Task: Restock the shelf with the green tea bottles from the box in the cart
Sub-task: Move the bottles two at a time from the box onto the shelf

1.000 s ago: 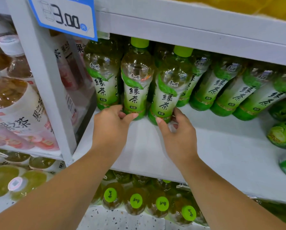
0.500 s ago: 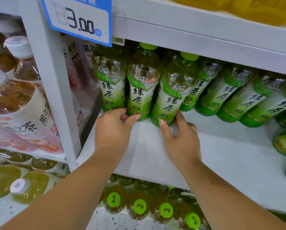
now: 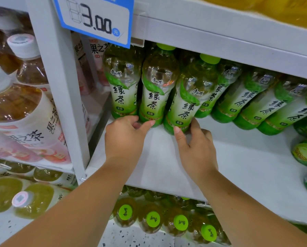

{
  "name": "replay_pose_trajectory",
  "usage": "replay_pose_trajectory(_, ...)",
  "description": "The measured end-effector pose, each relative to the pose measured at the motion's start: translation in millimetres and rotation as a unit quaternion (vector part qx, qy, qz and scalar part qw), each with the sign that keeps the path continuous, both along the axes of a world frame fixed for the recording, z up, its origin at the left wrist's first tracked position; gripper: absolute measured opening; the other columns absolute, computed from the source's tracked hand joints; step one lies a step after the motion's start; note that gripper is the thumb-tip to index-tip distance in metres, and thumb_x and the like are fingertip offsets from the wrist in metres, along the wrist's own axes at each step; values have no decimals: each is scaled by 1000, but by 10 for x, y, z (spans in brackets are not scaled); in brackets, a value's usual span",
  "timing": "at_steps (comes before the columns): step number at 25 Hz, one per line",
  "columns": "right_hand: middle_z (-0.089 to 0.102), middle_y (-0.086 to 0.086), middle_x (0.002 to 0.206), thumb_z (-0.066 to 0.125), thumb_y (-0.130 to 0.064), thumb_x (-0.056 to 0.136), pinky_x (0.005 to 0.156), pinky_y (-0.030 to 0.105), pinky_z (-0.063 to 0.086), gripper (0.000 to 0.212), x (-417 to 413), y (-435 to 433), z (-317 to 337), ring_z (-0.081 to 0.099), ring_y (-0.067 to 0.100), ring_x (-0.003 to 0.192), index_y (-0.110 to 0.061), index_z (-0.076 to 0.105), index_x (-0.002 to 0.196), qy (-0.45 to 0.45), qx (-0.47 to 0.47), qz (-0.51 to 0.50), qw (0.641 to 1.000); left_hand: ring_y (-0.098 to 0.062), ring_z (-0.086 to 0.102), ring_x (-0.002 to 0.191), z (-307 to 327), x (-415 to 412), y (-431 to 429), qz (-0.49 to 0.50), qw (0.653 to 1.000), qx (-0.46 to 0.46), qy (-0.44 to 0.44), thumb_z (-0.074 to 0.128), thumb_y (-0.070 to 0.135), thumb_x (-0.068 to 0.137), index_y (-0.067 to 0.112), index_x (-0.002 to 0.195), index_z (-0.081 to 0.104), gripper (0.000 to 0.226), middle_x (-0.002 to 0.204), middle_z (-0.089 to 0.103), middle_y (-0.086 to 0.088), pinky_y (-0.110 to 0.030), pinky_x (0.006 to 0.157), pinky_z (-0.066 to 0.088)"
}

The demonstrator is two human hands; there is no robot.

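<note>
Two hands gripped bottle bases: our left hand (image 3: 124, 141) pinched the second green tea bottle (image 3: 156, 97) from the left, our right hand (image 3: 197, 152) clasped the third green tea bottle (image 3: 186, 107) beside it, both standing far back on the white shelf (image 3: 238, 166).

Shop: price tag (image 3: 95, 18), stocked shelves (image 3: 238, 166).
</note>
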State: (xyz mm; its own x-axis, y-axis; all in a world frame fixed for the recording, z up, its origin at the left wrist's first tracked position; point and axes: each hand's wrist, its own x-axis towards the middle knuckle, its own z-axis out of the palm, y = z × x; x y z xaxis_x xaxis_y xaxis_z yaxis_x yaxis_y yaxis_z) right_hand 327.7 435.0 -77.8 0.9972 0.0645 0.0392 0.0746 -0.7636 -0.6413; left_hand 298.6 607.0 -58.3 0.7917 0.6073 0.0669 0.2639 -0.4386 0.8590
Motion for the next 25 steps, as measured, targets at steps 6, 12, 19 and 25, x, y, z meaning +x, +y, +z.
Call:
replay_pose_trajectory(6, 61, -3, 120, 39, -64, 95, 89, 37, 45, 60, -5, 16, 2, 42, 16, 119, -33, 34, 146, -7, -11, 1, 1000, -19, 67, 75, 41, -26, 69, -41, 999, -17, 17, 78, 41, 82, 11, 82, 76, 30, 74, 71, 3, -31, 74, 55)
replay_pose_trajectory(12, 68, -7, 116, 54, -49, 96, 97, 37, 48, 45, -67, 71, 151, 59, 14, 111, -22, 55, 132, 27, 127, -31, 991, -13, 62, 100, 153, -205, 216, -117, 988, -74, 73, 67, 38, 91, 22, 125, 68, 38, 108, 68, 5, -19, 81, 41)
replay_pose_trajectory(19, 62, -6, 119, 53, -46, 99, 89, 29, 44, 43, -652, 102, 574, 58, 16, 107, -26, 55, 138, 156, 196, -119, 961, -18, 51, 112, 529, -601, 159, -183, 959, -102, 190, 46, 52, 99, 22, 141, 50, 52, 133, 58, 2, -26, 89, 33)
replay_pose_trajectory(25, 50, -8, 128, 48, -45, 102, 79, 20, 38, 51, -1544, 58, 1038, 51, 8, 104, -27, 40, 149, 240, 190, -100, 947, -16, 52, 112, 834, -1400, 201, -269, 919, -147, 248, 44, 56, 99, 24, 139, 51, 52, 132, 56, 5, -31, 95, 39)
